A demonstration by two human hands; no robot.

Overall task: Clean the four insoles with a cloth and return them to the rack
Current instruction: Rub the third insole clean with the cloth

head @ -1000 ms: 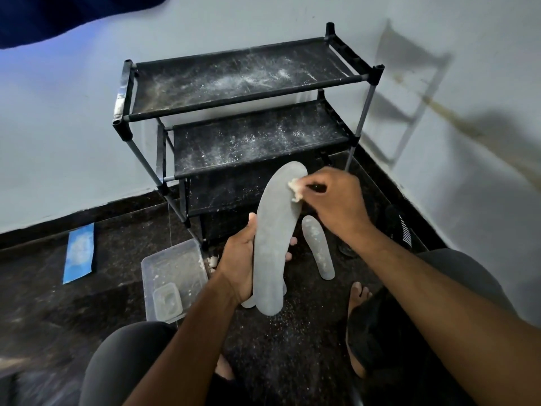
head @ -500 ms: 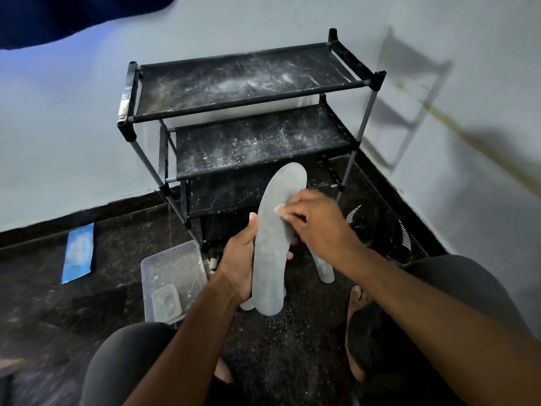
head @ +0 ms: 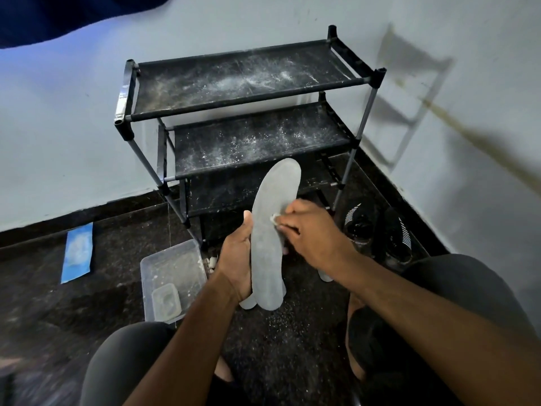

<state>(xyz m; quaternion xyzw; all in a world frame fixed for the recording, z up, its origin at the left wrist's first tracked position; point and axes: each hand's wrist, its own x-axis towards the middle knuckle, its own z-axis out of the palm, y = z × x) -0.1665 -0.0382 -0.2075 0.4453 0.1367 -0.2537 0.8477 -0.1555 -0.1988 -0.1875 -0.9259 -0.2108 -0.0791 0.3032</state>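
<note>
Our right hand (head: 310,232) slid its small white cloth (head: 273,219) toward 6 o'clock, pinching it, left hand (head: 237,259) gripping long grey foam insole (head: 270,238)

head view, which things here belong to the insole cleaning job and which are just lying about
Part of the job:
- grey insole, gripped by the left hand
- small cloth, pinched in the right hand
- black rack
- second insole on the floor

Just lying about:
- clear plastic tub
- black shoes
- blue packet

Visible: three insoles (head: 268,244), one rack (head: 248,92), two shoes (head: 377,232), one cloth (head: 273,218).
</note>
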